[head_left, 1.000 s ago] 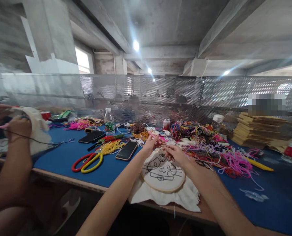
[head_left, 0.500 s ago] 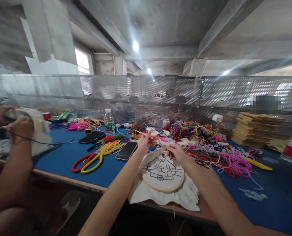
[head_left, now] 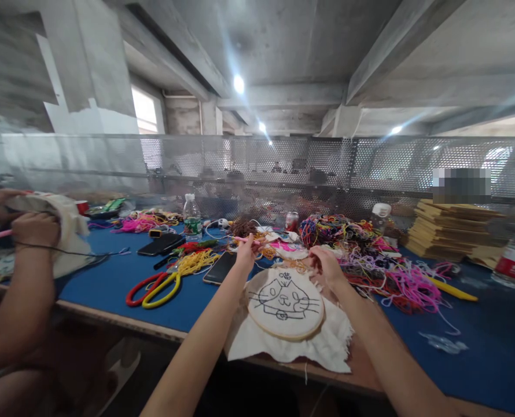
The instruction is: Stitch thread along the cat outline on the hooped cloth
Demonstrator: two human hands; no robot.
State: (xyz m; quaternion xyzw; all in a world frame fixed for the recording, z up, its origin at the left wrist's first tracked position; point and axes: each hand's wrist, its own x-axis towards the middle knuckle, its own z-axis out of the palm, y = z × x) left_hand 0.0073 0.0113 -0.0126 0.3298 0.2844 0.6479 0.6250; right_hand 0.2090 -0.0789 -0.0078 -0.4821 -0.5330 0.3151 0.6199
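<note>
Hooped embroidery [head_left: 286,301] lay at six o'clock; left hand [head_left: 246,252], at its eleven, pinched a pink tool [head_left: 239,238] | right hand [head_left: 326,263], at its one, curled, hold unclear | tangled yarn [head_left: 338,231] sprawled beyond; any trailing strand could have snagged there

White hooped cloth [head_left: 266,320] with black cat outline [head_left: 282,315], near edge of my blue table [head_left: 96,278], my pink tool [head_left: 240,238], red-and-yellow scissor handles [head_left: 179,284], pink-and-lilac thread [head_left: 422,294] toward the right edge.

White hooped cloth [head_left: 279,328] lies black cat drawing [head_left: 284,300] upward; pink tool [head_left: 240,238] beyond seems slim.
</note>
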